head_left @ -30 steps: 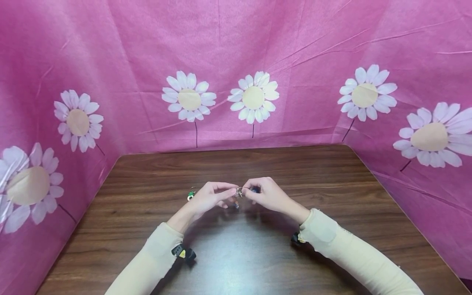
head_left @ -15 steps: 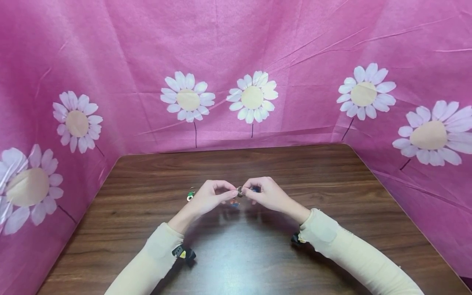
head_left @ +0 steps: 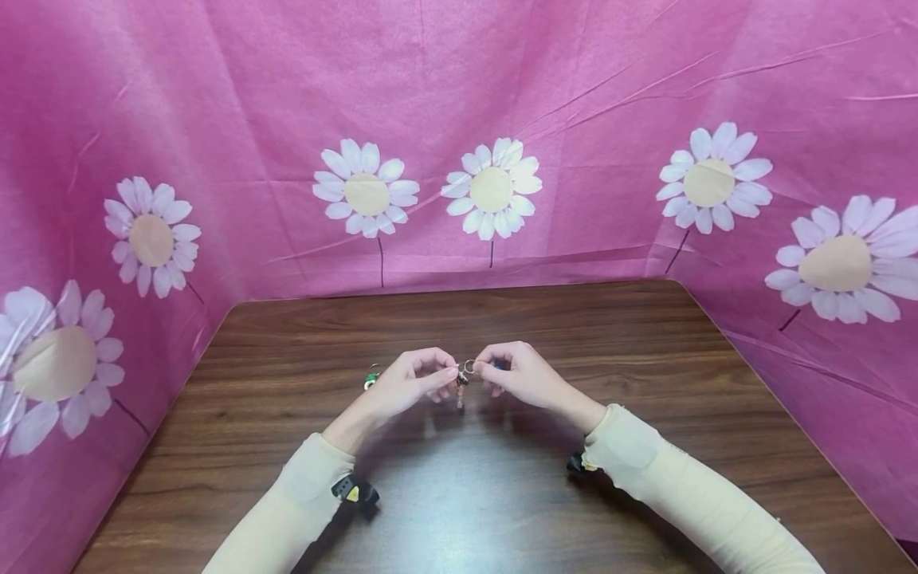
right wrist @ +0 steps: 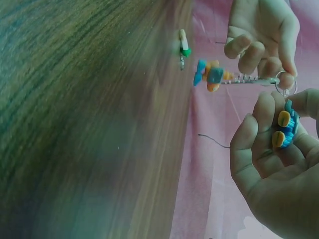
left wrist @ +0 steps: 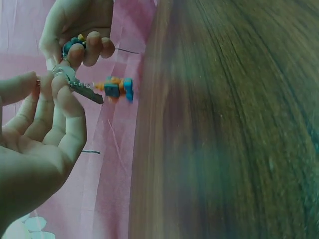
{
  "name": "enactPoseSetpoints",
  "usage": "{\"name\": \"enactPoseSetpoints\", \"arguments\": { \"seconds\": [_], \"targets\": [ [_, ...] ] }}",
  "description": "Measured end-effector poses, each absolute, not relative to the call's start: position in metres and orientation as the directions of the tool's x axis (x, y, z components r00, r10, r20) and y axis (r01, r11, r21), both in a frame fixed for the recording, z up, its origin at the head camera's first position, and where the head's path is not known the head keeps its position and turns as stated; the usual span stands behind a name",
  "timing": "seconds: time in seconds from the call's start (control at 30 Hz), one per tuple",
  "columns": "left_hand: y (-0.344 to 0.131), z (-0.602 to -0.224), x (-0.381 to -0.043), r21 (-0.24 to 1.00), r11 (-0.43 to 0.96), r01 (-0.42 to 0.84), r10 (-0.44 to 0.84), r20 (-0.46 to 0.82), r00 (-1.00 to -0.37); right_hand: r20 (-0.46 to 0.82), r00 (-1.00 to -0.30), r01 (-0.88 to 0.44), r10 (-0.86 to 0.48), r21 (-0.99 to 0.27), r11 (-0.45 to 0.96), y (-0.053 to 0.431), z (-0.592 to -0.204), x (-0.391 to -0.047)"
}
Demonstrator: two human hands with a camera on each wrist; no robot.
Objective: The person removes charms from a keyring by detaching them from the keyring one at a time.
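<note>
My left hand (head_left: 409,383) and right hand (head_left: 527,376) meet fingertip to fingertip above the table. Between them shows a metal split key ring (head_left: 469,367), pinched by left thumb and finger. From it hang a key (left wrist: 88,93) and an orange-and-blue figurine charm (right wrist: 214,74) on a small chain. Thumb and finger of the right hand pinch beside the ring; a blue figurine keychain with yellow feet (right wrist: 285,124) lies against the right fingers. Exactly how that keychain joins the ring is hidden by fingertips.
A green-and-white keychain (head_left: 370,380) with a metal ring lies on the brown wooden table (head_left: 459,494), left of the left hand. Pink cloth (head_left: 430,80) printed with white daisies surrounds the table's back and sides.
The fingertips have drawn slightly apart, and the ring shows more plainly between them. The key and orange-and-blue charm swing and turn below. The green keychain stays where it lay.
</note>
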State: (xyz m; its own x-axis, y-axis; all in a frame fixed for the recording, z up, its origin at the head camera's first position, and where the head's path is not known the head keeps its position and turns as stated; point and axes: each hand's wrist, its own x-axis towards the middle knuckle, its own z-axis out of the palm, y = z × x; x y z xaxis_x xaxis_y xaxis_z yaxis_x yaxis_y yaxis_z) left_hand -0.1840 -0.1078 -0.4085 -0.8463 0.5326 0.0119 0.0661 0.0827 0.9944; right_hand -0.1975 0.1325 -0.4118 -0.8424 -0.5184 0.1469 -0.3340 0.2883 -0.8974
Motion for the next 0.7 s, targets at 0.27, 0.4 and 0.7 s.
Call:
{"name": "enactPoseSetpoints", "arguments": {
  "seconds": [0.27,0.4,0.7],
  "targets": [
    [-0.1047,-0.4098,-0.1857,0.979,0.151,0.139,0.556,0.032,-0.831,0.157,-0.829,-0.343,-0.537,-0.901,0.267,0.1324,-0.4087,-0.1949],
    [-0.1046,-0.4107,-0.1846,0.983,0.136,0.126,0.56,0.029,-0.828,0.157,-0.829,-0.338,-0.537,-0.905,0.257,0.133,-0.4085,-0.1943],
    [-0.1055,-0.4077,-0.1814,0.993,0.089,0.08,0.563,0.017,-0.827,0.145,-0.827,-0.331,-0.543,-0.906,0.262,0.1347,-0.409,-0.1943]
  ]
}}
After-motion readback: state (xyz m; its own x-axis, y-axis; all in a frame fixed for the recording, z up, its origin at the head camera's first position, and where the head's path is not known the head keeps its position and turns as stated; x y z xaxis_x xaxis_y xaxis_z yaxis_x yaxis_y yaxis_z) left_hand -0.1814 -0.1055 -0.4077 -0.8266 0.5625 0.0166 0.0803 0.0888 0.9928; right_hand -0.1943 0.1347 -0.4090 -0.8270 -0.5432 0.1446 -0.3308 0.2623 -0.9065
